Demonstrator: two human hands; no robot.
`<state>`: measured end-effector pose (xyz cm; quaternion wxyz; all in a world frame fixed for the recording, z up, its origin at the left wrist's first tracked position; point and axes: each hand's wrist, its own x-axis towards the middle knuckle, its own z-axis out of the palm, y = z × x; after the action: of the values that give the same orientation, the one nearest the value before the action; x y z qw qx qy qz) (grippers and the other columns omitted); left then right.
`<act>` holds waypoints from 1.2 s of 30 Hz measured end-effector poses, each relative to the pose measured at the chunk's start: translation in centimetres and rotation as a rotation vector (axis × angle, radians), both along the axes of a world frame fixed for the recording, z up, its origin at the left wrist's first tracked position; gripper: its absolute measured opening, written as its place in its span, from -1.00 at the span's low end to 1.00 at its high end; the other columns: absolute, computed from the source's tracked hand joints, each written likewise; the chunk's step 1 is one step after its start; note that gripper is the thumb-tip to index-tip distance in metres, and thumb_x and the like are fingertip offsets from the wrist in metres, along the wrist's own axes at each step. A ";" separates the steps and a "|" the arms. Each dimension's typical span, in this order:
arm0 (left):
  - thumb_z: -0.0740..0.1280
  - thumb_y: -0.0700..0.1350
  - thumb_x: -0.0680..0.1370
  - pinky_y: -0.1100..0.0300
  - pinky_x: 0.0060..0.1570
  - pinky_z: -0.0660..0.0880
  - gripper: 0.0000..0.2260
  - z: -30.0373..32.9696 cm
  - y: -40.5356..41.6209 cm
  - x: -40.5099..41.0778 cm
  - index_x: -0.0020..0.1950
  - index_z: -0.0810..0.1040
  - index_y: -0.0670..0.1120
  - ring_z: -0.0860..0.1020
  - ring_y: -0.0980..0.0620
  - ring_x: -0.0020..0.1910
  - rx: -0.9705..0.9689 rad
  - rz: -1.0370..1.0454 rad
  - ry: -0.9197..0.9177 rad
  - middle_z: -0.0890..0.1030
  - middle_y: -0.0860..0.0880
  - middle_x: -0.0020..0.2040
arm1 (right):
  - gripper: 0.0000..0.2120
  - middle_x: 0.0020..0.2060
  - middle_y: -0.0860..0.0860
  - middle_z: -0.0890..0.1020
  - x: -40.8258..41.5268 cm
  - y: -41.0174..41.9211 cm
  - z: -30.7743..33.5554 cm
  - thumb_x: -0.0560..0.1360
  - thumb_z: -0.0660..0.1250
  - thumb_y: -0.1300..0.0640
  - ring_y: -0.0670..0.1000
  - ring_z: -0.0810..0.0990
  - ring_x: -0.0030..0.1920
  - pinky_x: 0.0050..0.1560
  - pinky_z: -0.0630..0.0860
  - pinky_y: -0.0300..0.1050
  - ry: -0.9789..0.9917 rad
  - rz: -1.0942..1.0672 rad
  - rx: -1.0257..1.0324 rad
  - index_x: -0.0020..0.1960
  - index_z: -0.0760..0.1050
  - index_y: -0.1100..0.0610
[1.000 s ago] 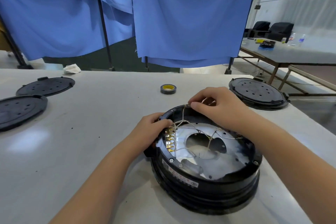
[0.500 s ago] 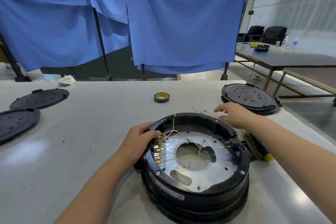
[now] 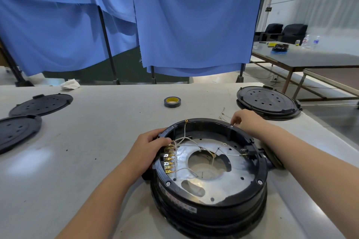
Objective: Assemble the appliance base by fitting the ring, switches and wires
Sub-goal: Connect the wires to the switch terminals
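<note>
Fingers (image 3: 164, 138) of the left hand (image 3: 147, 147) grip the left rim of the black base (image 3: 209, 196) on the worktop (image 3: 97, 141); right hand (image 3: 245, 120) fingers, loosely curled, touch its far rim near 2 loose wires (image 3: 223, 114).

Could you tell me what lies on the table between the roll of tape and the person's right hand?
In the head view, a few loose wires lie on the table between the roll of tape and the right hand, just beyond its fingertips.

Glossy black plastic base (image 3: 209, 198), dull silvery metal plate (image 3: 223, 186) inside, brass-coloured terminals (image 3: 168, 158), smooth pale desk (image 3: 97, 141), blue cloth curtain (image 3: 194, 19), matt black lids (image 3: 40, 102)
</note>
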<state>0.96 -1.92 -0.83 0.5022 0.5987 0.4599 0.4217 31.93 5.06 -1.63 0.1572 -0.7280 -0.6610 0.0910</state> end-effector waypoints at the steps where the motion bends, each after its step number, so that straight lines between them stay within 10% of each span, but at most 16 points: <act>1: 0.29 -0.27 0.54 0.34 -0.22 0.56 -0.76 0.0 0.0 0.0 -0.01 0.67 0.03 0.66 0.09 -0.21 -0.003 -0.003 -0.004 0.72 -0.03 -0.14 | -0.93 -0.21 -0.03 0.55 0.1 -0.1 0.0 0.46 0.36 0.23 0.03 0.54 -0.10 -0.06 0.43 -0.17 0.015 0.007 0.001 -0.11 0.59 0.10; 14: 0.30 -0.26 0.55 0.33 -0.27 0.56 -0.77 0.1 -0.1 0.0 -0.03 0.66 0.05 0.66 0.10 -0.25 -0.018 0.003 -0.008 0.72 -0.01 -0.18 | -0.87 -0.23 0.02 0.62 -1.5 -3.5 3.6 0.55 0.28 0.27 -0.06 0.58 -0.24 -0.27 0.48 -0.29 0.489 -0.043 0.114 0.00 0.59 0.13; 25: 0.31 -0.25 0.53 0.27 -0.19 0.56 -0.79 0.0 0.0 -0.1 -0.02 0.66 0.04 0.65 0.09 -0.22 -0.007 0.011 0.026 0.71 0.00 -0.17 | -0.88 -0.23 -0.03 0.69 -9.5 -8.9 8.4 0.48 0.38 0.29 -0.07 0.65 -0.20 0.00 0.61 -0.19 1.000 0.294 -0.016 -0.17 0.64 0.13; 36: 0.36 -0.20 0.52 0.42 -0.05 0.51 -0.77 0.0 0.2 -0.3 0.12 0.62 0.05 0.61 0.28 -0.04 0.146 0.082 0.139 0.66 0.15 -0.03 | -0.88 -0.16 0.14 0.71 -12.1 -9.8 6.6 0.41 0.48 0.23 0.02 0.68 -0.14 0.06 0.58 -0.13 0.917 0.450 -0.164 -0.25 0.66 0.04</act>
<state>0.69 -1.69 -0.85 0.4067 0.6421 0.4857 0.4317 19.86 -4.71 4.98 0.3499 -0.4630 -0.6550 0.4839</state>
